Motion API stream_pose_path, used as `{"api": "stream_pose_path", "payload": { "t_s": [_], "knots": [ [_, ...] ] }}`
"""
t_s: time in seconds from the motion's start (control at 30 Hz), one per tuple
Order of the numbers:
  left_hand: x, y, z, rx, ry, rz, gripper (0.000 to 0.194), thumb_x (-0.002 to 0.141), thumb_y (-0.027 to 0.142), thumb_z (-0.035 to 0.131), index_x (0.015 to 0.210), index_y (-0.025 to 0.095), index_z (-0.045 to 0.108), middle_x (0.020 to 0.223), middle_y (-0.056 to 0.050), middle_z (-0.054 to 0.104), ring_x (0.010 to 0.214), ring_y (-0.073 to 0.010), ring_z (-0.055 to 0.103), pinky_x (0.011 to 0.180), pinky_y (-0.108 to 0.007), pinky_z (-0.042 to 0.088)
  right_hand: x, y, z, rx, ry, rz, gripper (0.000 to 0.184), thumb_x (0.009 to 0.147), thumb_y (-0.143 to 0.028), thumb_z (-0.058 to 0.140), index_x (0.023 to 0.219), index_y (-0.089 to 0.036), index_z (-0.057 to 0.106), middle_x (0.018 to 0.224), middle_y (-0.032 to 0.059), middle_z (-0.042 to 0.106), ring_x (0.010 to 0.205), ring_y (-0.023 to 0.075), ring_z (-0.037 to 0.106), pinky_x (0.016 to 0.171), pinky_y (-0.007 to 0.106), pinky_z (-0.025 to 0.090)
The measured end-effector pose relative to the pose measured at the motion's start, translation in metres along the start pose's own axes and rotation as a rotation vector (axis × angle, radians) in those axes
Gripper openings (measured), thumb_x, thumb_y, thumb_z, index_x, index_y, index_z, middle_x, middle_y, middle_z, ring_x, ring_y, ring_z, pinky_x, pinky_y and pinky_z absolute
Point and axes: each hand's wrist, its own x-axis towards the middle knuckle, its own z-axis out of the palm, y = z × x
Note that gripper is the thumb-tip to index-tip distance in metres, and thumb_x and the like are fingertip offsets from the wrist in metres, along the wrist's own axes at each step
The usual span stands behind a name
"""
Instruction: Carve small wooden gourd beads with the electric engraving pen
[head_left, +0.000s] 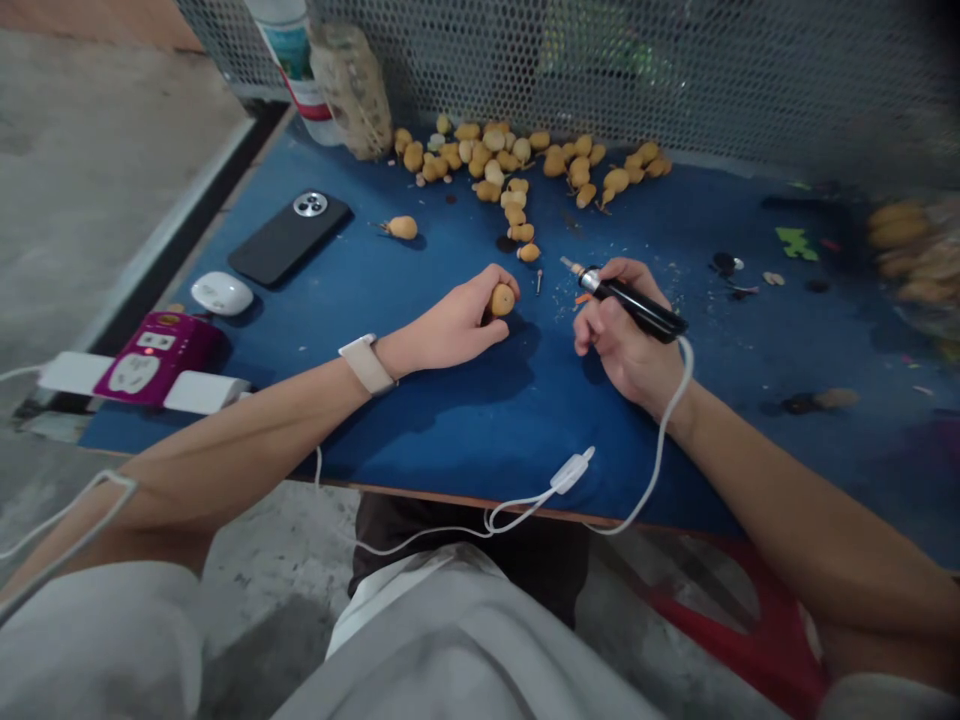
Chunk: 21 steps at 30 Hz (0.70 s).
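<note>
A tan-orange gourd (pixel 502 299) is standing out against a blue tabletop (pixel 450 430), as a black tool (pixel 641 308) with a silver collar (pixel 590 279) is sporting a white cord (pixel 661 450). A magenta power adapter (pixel 166 362) is showing a red light (pixel 150 351), while grey mesh (pixel 465 60) is displaying a dotted pattern.

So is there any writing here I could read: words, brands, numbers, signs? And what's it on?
None can be read.
Bottle: printed label, too blurred to read.
Purple socket: a small mark on top, too small to make out.
Phone: no lettering I can make out.
Pen tool: none I can make out either.
</note>
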Motion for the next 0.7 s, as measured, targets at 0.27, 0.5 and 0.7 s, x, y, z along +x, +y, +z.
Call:
{"api": "stream_pose_path", "payload": {
  "t_s": [0.27,0.5,0.7],
  "knots": [
    [0.001,-0.001,0.005,0.073,-0.016,0.053,0.014,0.103,0.018,0.063,0.113,0.023,0.055,0.121,-0.009,0.075,0.104,-0.0219,0.071,0.1,-0.037,0.057,-0.009,-0.005,0.004,-0.141,-0.058,0.051,0.051,0.102,-0.069,0.062,0.124,-0.028,0.083,0.065,-0.0019,0.058,0.06,0.0236,0.064,0.058,0.04,0.058],
    [0.002,-0.003,0.009,0.112,-0.027,0.069,0.015,0.106,0.02,0.067,0.114,0.024,0.055,0.123,-0.01,0.077,0.108,-0.0239,0.074,0.099,-0.038,0.057,-0.011,-0.002,0.005,-0.221,-0.107,0.044,0.044,0.096,-0.06,0.082,0.125,-0.028,0.09,0.087,0.0041,0.084,0.076,0.0251,0.08,0.08,0.048,0.072],
    [0.004,-0.011,0.013,0.167,-0.024,0.103,0.015,0.11,0.023,0.066,0.119,0.023,0.056,0.124,-0.012,0.078,0.108,-0.0241,0.074,0.096,-0.035,0.055,-0.01,0.001,0.006,-0.145,-0.108,0.012,0.039,0.1,-0.057,0.087,0.123,-0.025,0.093,0.082,0.0022,0.084,0.072,0.0208,0.081,0.077,0.041,0.073]
  ]
}}
